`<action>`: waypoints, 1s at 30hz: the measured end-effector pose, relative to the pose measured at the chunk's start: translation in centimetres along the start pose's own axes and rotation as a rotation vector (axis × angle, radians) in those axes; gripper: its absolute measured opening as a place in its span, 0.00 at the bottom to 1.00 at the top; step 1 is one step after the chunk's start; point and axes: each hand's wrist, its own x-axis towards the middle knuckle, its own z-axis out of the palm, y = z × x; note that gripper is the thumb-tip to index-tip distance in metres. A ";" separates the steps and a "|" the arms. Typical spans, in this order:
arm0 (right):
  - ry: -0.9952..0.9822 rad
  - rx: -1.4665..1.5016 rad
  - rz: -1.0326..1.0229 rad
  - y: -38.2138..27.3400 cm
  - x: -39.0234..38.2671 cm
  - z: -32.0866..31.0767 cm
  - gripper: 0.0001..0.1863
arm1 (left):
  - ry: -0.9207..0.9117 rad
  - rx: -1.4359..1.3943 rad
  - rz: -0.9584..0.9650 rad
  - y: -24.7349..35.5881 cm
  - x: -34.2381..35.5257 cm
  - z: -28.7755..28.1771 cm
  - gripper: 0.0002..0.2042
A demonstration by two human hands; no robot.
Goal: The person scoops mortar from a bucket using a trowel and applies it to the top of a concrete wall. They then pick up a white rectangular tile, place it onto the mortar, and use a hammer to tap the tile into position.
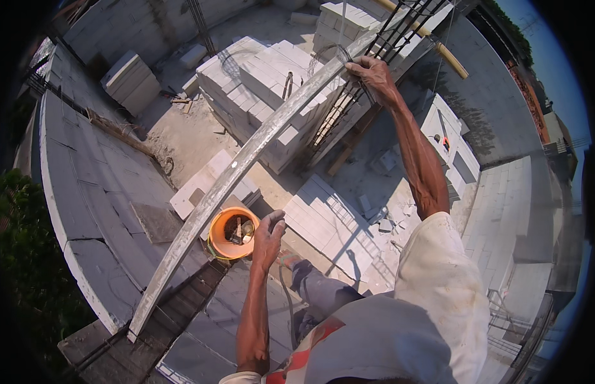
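Long bar — likely stiff, unwieldy; best held far end plus middle | right hand pinches far edge; left hand half-open, apparently empty

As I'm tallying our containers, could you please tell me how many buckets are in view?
1: an orange bucket, just to the left of the left hand and beside the long pale bar. Others could be hidden behind the block stacks.

Contents of the orange bucket are too small to tell.
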 end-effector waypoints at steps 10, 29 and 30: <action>-0.250 0.111 -0.039 -6.8 -12.3 6.9 0.16 | -0.054 -0.494 0.149 15.9 11.0 8.1 0.24; -0.409 0.319 0.120 -6.3 -14.6 10.1 0.12 | 0.107 -0.914 0.057 13.7 8.3 8.3 0.08; -0.387 0.271 0.057 -6.1 -14.7 10.4 0.12 | 0.121 -0.912 0.067 13.6 8.3 8.3 0.08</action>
